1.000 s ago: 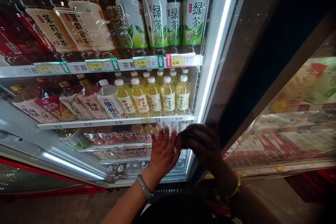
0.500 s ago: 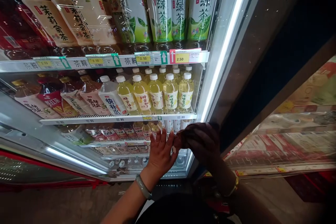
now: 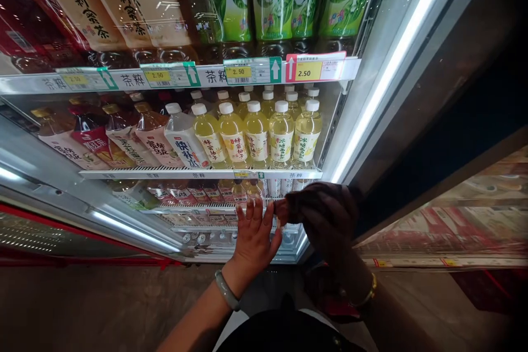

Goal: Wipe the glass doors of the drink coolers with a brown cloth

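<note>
Since a second ago the view has tipped down and drawn closer: the shelves ride higher, the hands lower and nearer centre, their pose unchanged. Left to right: a tilted row of amber and reddish tea bottles with pale labels (image 3: 119, 140) fills the left of the middle shelf, count unclear behind door glare; then one clear bottle with a white cap and blue lettering (image 3: 183, 140); then five pale-yellow drink bottles with white caps (image 3: 256, 135) in the front row, more caps behind. Above, four price tags reading 2.50, the rightmost a red-bordered price tag (image 3: 315, 67), sit on the white shelf rail (image 3: 214, 74). Below, the left hand (image 3: 253, 236), grey bangle at the wrist, lies flat with fingers spread against the lower shelf front, holding nothing. Just beside it, touching at the thumb, the right hand (image 3: 325, 220) is in shadow, curled round a small dark thing (image 3: 282, 210) by the lit white door frame (image 3: 371, 110); whether that grip truly clamps it I cannot tell. Judged step: fixing or adjusting something at the lower shelf edge, left hand steadying. Next move would call for fine fingertip alignment.
</note>
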Available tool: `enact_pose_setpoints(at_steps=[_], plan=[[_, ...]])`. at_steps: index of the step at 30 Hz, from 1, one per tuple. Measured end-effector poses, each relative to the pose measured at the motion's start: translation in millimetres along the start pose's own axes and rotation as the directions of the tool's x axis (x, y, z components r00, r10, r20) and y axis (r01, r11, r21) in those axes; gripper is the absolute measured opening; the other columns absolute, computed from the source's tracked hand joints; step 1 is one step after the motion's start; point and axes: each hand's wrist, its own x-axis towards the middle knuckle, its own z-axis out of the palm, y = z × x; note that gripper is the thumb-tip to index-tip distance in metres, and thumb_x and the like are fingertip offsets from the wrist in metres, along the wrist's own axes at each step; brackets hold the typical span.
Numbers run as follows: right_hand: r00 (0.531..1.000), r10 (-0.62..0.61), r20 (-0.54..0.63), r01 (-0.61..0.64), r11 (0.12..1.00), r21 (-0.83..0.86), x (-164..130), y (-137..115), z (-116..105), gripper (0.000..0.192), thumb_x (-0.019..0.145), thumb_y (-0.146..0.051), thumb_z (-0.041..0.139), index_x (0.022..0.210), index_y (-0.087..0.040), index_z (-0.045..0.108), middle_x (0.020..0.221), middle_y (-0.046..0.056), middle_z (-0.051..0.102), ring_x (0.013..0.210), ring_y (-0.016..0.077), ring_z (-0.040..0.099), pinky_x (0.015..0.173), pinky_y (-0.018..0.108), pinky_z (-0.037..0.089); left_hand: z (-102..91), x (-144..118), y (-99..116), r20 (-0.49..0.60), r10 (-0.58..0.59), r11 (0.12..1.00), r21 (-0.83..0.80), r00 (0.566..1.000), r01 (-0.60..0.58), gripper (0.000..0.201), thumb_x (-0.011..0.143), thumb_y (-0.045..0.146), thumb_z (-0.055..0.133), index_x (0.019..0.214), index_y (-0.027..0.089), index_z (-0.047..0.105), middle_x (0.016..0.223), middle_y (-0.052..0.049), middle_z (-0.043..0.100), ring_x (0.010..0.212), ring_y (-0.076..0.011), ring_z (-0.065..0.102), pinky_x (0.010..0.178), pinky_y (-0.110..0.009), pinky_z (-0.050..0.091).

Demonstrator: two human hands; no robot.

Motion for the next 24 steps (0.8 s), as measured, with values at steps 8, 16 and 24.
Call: enact_pose_setpoints(at_steps=[8,16,24], plan=[[0.984,-0.135,0.119,0.129,0.990,0.055,-31.3,-10.9,19.1,0.027,0.090,-0.017,0.076,0.111,-0.034,0.075,0.127,-0.001,0.069,0.143,0.0212,0.053,0.130,0.045,0.041,-7.6,-1.0,-17.3,0.033,0.021,1.000,-0.020,0.999,-0.020,0.102,0.088,0.025,0.071,0.169,0.015,0.011,0.175,-0.015,-0.002,0.164,-0.0312,-0.002,0.134,-0.053,-0.001],[1.000,0.009,0.022,-0.008,0.999,-0.034,9.9,-49.6,29.3,0.034,0.084,-0.025,0.083,0.114,-0.037,0.073,0.143,0.002,0.057,0.153,0.0363,0.039,0.126,0.062,0.042,-15.9,-7.3,-38.2,0.051,0.044,0.998,-0.056,0.998,-0.041,0.099,0.094,0.029,0.067,0.169,0.011,0.004,0.175,-0.012,-0.008,0.164,-0.0275,-0.010,0.133,-0.051,-0.006],[0.993,0.052,0.110,-0.042,0.994,-0.096,-20.8,-84.3,51.6,0.029,0.087,-0.020,0.079,0.111,-0.035,0.072,0.138,0.001,0.059,0.150,0.0312,0.043,0.122,0.056,0.047,-25.7,-42.1,-82.4,0.119,0.104,0.985,-0.151,0.987,-0.085,0.102,0.094,0.031,0.069,0.169,0.015,0.001,0.174,-0.013,-0.014,0.162,-0.0307,-0.014,0.131,-0.057,-0.009]])
